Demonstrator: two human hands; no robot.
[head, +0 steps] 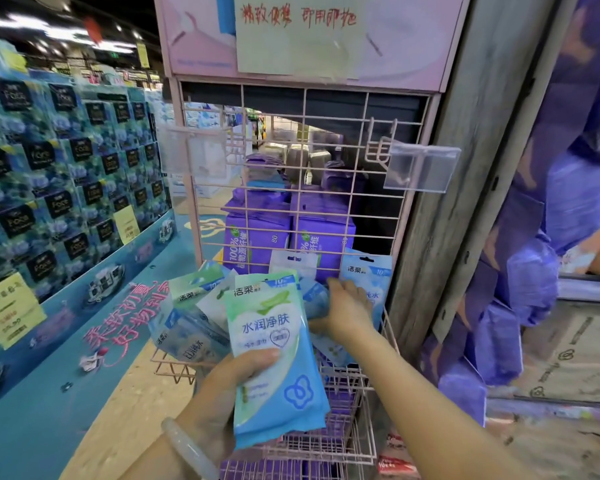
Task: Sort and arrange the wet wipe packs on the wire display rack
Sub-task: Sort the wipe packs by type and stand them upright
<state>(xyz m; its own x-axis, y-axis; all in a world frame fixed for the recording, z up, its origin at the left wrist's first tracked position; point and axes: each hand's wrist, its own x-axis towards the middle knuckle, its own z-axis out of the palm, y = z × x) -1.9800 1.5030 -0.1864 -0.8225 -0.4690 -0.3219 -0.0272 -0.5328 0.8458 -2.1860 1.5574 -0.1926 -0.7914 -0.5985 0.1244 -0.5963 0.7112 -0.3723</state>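
Note:
My left hand (222, 386) grips a stack of green-and-blue wet wipe packs (274, 348), held upright in front of the pink wire display rack (302, 140). My right hand (343, 313) reaches into the rack's wire basket (347, 375) and closes its fingers on a blue wipe pack (315, 299). Several more packs lie jumbled in the basket at the left (191, 327). One blue pack (368, 275) stands against the grid at the right.
Two clear plastic price holders (420, 168) jut from the grid on hooks. Purple tissue packs (257, 237) sit behind the rack, and more fill lower baskets. A blue tissue display (66, 168) stands left. A grey pillar (465, 168) and purple packs are right.

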